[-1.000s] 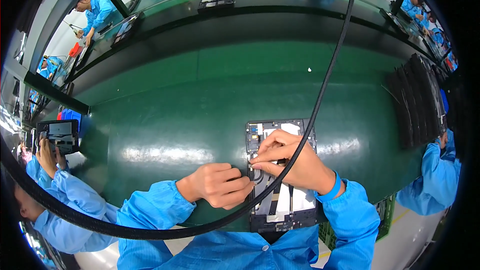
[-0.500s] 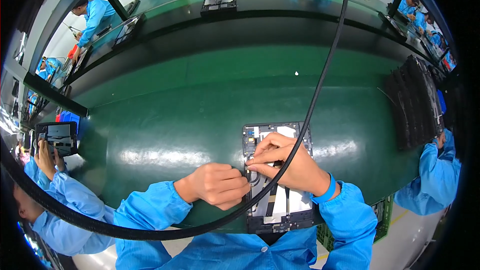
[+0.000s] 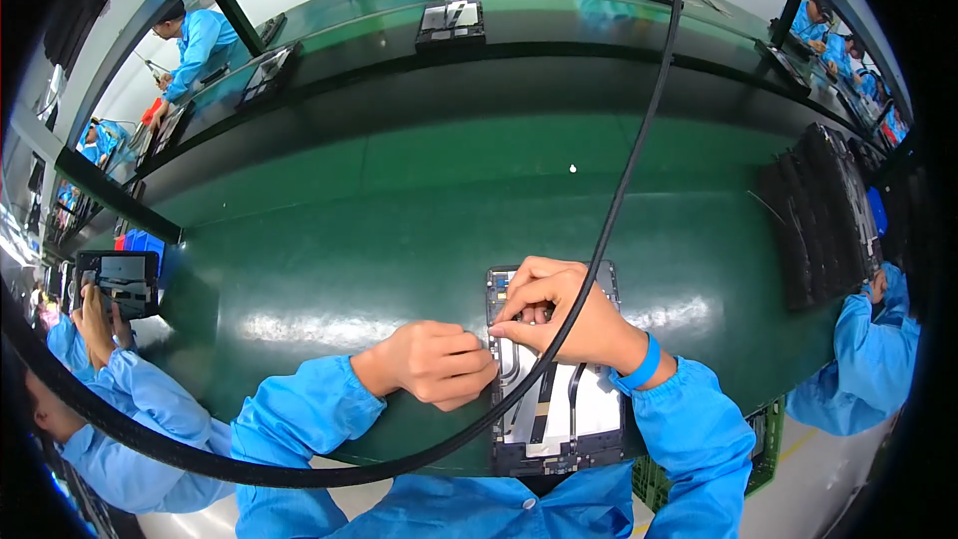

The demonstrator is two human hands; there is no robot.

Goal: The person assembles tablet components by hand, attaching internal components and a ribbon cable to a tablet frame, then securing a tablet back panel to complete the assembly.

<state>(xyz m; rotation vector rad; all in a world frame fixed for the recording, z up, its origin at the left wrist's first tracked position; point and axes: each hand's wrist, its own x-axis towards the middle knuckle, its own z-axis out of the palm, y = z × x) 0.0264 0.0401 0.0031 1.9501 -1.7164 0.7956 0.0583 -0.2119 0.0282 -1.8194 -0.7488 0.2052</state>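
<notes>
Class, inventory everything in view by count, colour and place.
Tablet-like device: one, opened, black and white, under right hand.
Worktable: one, green, centre.
Cable: one, black, across the front.
Slab stack: one, black, right.
Co-worker's device: one, dark, left.
Far-bench devices: several, dark, back.
Crate: one, green, below right.
White bit: one, mid-table.
Frame bars: several, grey and dark, both sides.
Co-workers: several, in blue, around.
Wristband: one, blue, right wrist.
Sleeves: two, blue, lower edge.
Left hand: one, at the device's left edge.
Right hand: one, over the device.

Head-worn fisheye, facing down, fairly near opened tablet (image 3: 559,404).
</notes>
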